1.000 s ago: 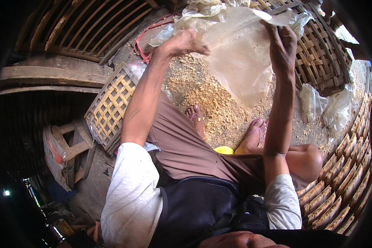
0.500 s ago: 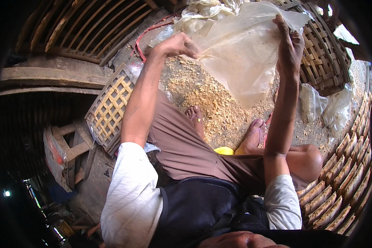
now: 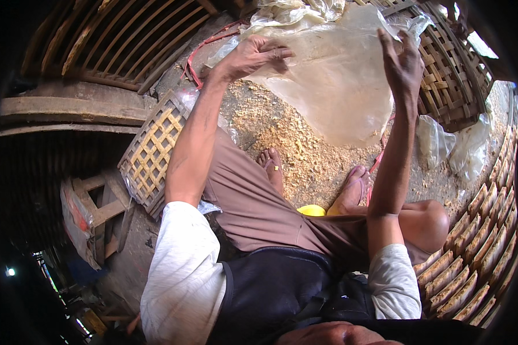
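Nearest the camera, at the lower middle of the frame, sits the person's dark vest over brown trousers, with a small yellow object [image 3: 312, 210] between the knees and two bare feet [image 3: 272, 167] planted on the sawdust-strewn floor [image 3: 305, 150]. To the left of centre a flat woven bamboo tray [image 3: 149, 150] leans beside the left leg, and stacked woven baskets [image 3: 477, 230] line the right edge. Farther up, both arms reach to a large translucent plastic sheet [image 3: 334, 86] hanging in the upper middle of the frame. The left hand [image 3: 253, 56] has its grip closed on the sheet's upper left edge, fingers folded over the film. The right hand [image 3: 402, 64] stands with fingers spread and only its tips at the sheet's right edge, a wide, loose grip. The risk appears to lie on that right side: thin film held by fingertips could slip free, and the sheet would sag onto the sawdust and pick up grit. Pulling hard from the left hand alone might stretch or tear the film, and its lower edge hangs close to the feet, where it could snag.
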A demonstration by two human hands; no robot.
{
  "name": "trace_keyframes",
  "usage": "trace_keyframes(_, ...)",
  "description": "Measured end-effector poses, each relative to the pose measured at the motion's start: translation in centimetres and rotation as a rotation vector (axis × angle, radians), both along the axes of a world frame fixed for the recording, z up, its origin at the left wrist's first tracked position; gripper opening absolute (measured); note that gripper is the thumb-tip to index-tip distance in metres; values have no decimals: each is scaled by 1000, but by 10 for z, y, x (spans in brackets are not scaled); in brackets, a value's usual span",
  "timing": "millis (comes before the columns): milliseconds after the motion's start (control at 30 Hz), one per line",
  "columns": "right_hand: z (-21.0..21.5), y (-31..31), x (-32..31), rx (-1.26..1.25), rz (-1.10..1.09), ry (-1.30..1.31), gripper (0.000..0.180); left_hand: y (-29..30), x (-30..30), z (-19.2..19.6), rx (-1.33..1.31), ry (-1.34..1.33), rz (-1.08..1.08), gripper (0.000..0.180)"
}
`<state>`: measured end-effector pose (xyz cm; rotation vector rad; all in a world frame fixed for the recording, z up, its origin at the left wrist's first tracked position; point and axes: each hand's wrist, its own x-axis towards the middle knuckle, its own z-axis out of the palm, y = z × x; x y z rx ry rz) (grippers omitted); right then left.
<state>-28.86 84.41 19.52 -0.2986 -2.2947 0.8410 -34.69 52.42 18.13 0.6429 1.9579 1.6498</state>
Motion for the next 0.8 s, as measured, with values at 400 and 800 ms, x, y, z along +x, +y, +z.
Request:
trace_keyframes(400, -41, -62, 1, 125, 755, -216, 32, 17, 4, 1, -188, 58, -147, 31)
trace_keyframes(800, -4, -67, 15, 28, 816, -247, 23, 20, 20, 33, -259, 55, -60, 31)
